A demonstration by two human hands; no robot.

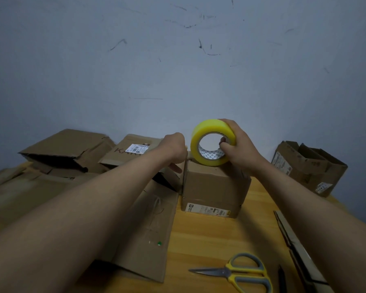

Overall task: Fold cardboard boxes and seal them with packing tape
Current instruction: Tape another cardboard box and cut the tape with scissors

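Head view shows the wooden table [209,240] strewn with flattened cardboard [148,225] on the left, and near its middle a small closed box [213,193] with the yellow tape roll [211,142] standing on edge on its top, the core's opening facing the camera. Right hand [239,146] grips the roll, palm over the rim and thumb hooked into the core, while the left hand [175,146], just left of the roll at the box's far left corner, is curled as if pinching the tape's free end, though the strip itself cannot be made out. Any pull would probably run between the hands across the box top, with the scissors [239,271] lying well apart at the near edge, closer to the right arm.
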